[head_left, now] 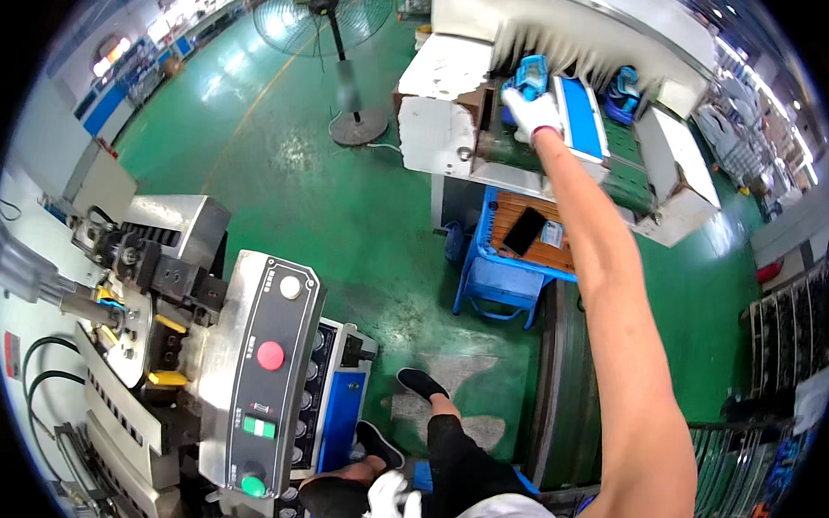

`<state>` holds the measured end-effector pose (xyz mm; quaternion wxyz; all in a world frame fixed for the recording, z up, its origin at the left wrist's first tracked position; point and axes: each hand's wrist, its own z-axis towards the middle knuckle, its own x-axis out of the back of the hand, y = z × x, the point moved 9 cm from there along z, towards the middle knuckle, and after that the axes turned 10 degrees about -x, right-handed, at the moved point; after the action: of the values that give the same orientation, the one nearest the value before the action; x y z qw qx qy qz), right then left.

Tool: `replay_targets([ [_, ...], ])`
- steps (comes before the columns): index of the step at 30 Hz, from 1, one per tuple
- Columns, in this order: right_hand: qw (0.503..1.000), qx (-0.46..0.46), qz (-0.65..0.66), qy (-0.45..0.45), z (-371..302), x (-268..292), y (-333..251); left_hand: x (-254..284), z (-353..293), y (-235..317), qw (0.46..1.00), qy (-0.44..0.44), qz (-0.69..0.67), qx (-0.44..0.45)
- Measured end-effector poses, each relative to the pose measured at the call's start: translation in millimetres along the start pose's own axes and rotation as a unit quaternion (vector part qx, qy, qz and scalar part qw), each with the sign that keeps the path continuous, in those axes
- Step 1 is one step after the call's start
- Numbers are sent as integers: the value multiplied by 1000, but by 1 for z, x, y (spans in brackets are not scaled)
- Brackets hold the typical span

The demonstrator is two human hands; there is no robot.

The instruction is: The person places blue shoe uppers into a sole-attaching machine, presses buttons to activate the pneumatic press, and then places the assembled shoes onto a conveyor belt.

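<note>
At conveyor [630,166], right hand [535,112] grips blue shoe [531,75]; left hand [393,503] half cropped, grip unclear.

A standing fan [335,37] rises at eleven o'clock on the green floor [343,211], a control panel [263,372] with red and green buttons sits at seven o'clock — a dark phone [524,231] lies on a blue cart [505,271] near centre.

You stand on a glossy green floor [343,211] that catches pale glare from overhead light. In the upper middle of the frame a pedestal fan [336,28] rises on its round base, a thin yellow line running past it. At lower left sits a grey machine with a control panel [264,372] — red and green buttons down its face. Right of centre, a blue stool [500,285] stands beside a blue-rimmed tray table [525,231].
</note>
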<state>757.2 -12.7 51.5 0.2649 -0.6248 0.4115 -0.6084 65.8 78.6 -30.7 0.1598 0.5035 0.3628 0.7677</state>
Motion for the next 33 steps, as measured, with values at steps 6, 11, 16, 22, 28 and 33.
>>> replay_targets([
  [6,946,81,-209,233,156,76,26,-19,-75,-63,980,0,-26,195],
  [11,969,164,-139,125,103,18,-3,-13,-67,-61,972,22,-40,229],
  [16,945,321,0,-64,-207,-41,40,33,-110,-76,970,105,-18,217],
  [22,849,36,96,-518,-535,-140,247,114,-284,-88,906,255,104,322],
  [28,641,242,-52,-727,-762,-126,219,40,-592,14,646,487,165,564],
  [33,497,387,-139,-764,-834,-117,210,-130,-753,236,291,422,281,811],
])
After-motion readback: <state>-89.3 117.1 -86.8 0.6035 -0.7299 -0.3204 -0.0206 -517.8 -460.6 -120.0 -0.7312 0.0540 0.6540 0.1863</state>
